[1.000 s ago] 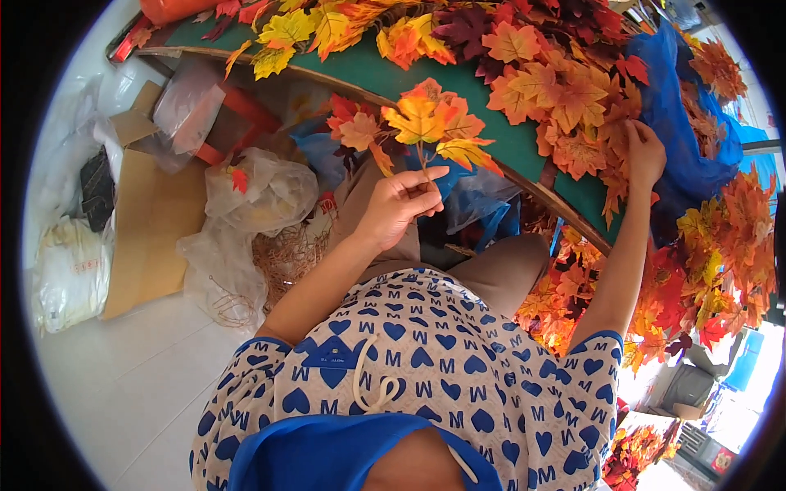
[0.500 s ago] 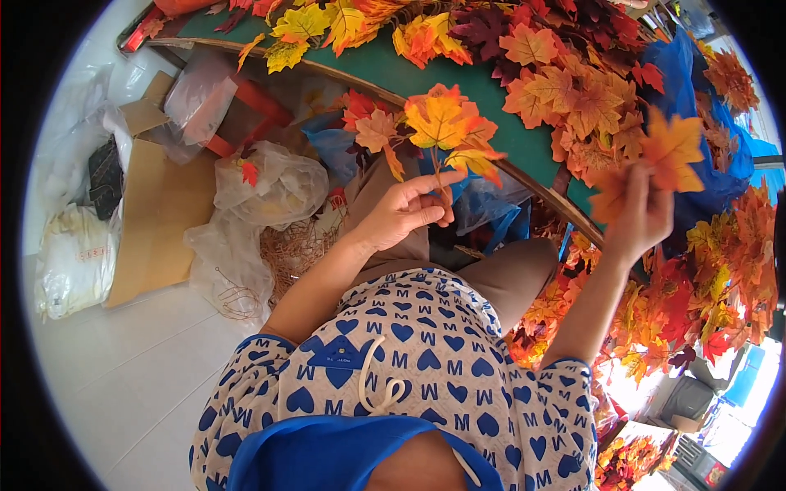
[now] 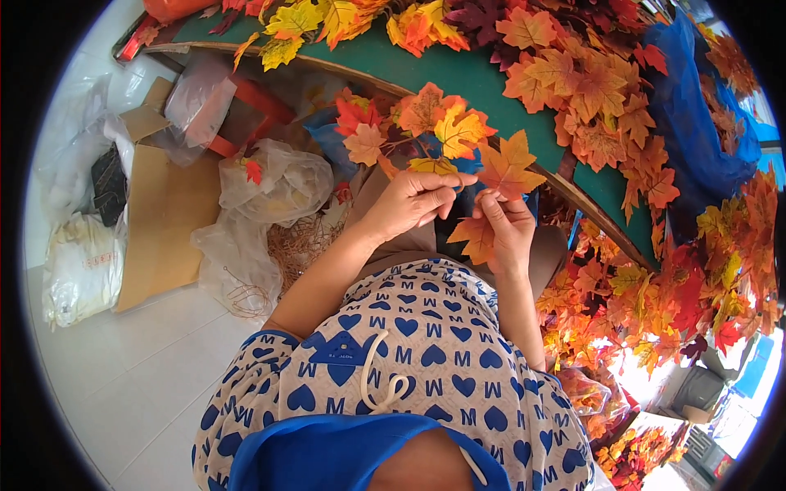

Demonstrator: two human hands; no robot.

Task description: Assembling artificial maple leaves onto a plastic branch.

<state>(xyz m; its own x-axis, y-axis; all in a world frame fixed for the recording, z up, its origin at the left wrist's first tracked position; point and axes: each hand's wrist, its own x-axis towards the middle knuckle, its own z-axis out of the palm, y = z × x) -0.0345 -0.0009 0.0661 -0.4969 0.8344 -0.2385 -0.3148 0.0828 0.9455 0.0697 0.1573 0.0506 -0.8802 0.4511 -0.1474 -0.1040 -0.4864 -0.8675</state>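
Note:
My left hand [image 3: 416,199] pinches the stem of a small spray of artificial maple leaves [image 3: 461,131] in yellow, orange and red, held over my lap. Close beside it, my right hand [image 3: 506,227] is closed on an orange maple leaf sprig [image 3: 509,166]. One of its leaves stands above the fingers, and another hangs below them. The fingertips of both hands are nearly together. Where the stems meet is too small to make out.
A green-topped table [image 3: 368,69] curves ahead, with piles of orange maple leaves [image 3: 585,90] on it. A blue bag [image 3: 696,106] lies at the right. To the left are a cardboard box [image 3: 168,221], clear plastic bags [image 3: 274,184] and a tangle of brown stems [image 3: 307,250].
My right hand has come from the leaf pile on the right to my left hand, bringing the orange leaf sprig. The spray in my left hand has turned slightly.

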